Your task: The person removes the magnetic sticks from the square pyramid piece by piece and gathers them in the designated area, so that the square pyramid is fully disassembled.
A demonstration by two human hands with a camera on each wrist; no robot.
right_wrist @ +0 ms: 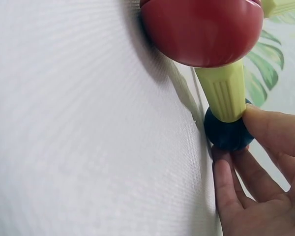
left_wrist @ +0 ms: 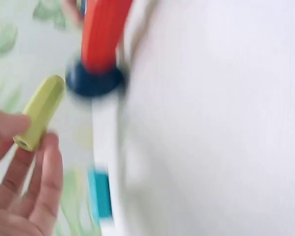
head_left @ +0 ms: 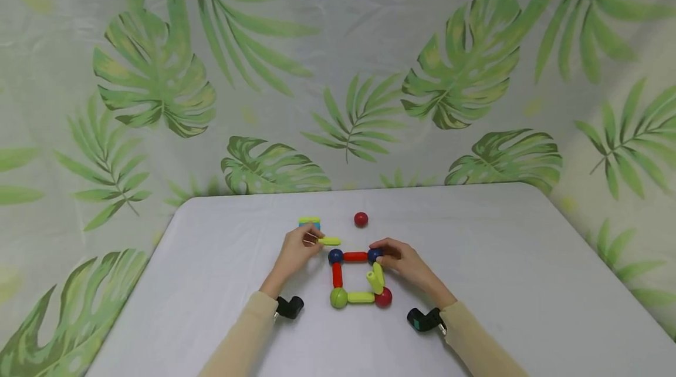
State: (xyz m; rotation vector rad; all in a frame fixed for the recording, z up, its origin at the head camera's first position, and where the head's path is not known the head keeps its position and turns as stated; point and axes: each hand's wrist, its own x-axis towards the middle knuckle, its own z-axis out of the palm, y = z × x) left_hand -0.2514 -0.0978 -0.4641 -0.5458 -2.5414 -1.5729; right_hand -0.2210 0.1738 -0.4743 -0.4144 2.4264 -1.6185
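On the white table [head_left: 211, 283] lies a square of rods and balls. Its far corners are a blue ball [head_left: 335, 256] and a second blue ball [head_left: 374, 255]; its near corners are a green ball [head_left: 338, 298] and a red ball [head_left: 383, 297]. Red rods [head_left: 355, 256] form the far and left sides, yellow-green rods [head_left: 361, 297] the near and right ones. Another yellow-green rod [head_left: 374, 283] rises from the red ball. My left hand [head_left: 298, 245] pinches a loose yellow-green rod [left_wrist: 42, 112] beside the far-left corner. Thumb and fingers of my right hand [right_wrist: 260, 172] grip the far-right blue ball [right_wrist: 227, 132].
Beyond the square sits a loose red ball [head_left: 361, 219]. Yellow-green and light blue pieces [head_left: 309, 221] lie just behind my left hand. A leaf-print cloth [head_left: 348, 71] hangs at the table's far edge. Black wrist cameras [head_left: 290, 308] stick out from both wrists.
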